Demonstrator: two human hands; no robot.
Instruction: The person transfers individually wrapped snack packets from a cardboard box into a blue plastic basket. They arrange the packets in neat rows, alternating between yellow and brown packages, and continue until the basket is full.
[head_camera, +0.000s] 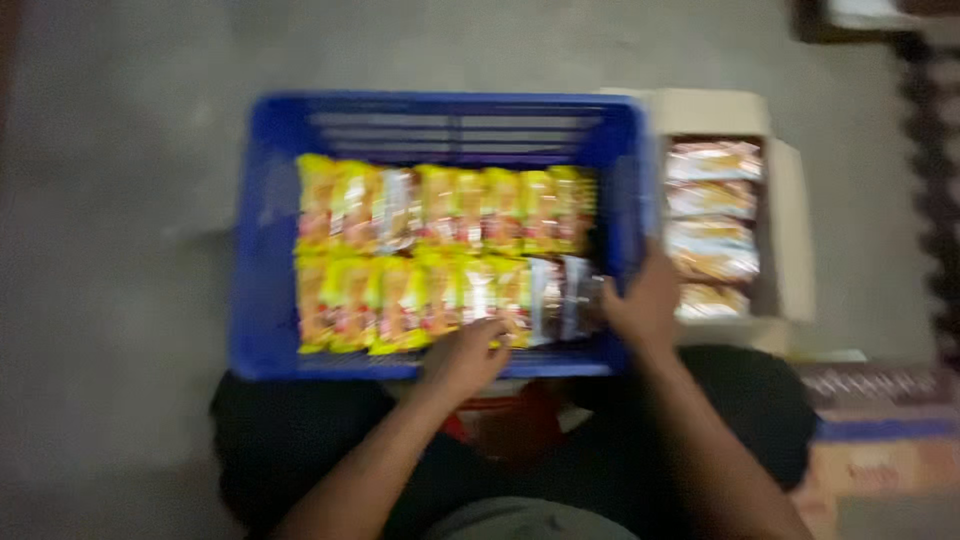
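A blue plastic crate (270, 240) sits on the grey floor (110, 300), filled with two rows of yellow foil snack packets (440, 205), with a few silvery packets (558, 295) at the near right. The left hand (465, 358) rests on the near row, fingers curled onto a packet; its grip is blurred, so I cannot tell. The right hand (640, 305) is closed on the crate's right wall. An open cardboard box (790, 240) of pale packets stands just right

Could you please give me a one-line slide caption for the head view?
Both hands, left hand and right hand, reach into a blue crate filled with rows of yellow snack packets, beside a cardboard box.
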